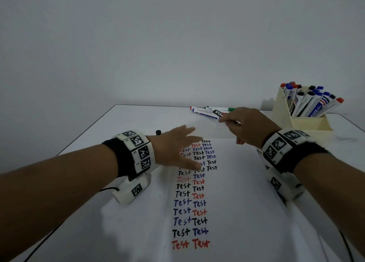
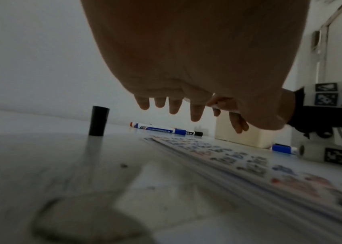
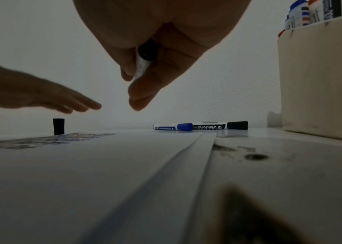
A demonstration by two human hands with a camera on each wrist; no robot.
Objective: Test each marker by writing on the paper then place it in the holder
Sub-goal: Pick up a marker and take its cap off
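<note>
My right hand grips a white marker with a black end, above the paper's far edge; its tip is hidden by my fingers. My left hand hovers open, fingers spread, over the top rows of "Test" words on the paper. It holds nothing. A black cap stands upright on the table just left of that hand. The cream holder stands at the back right, with several capped markers leaning in it.
A few loose markers lie at the table's far edge, just beyond my right hand. Another blue marker lies near my right wrist. A wall rises right behind the table. A black cable trails off the front left.
</note>
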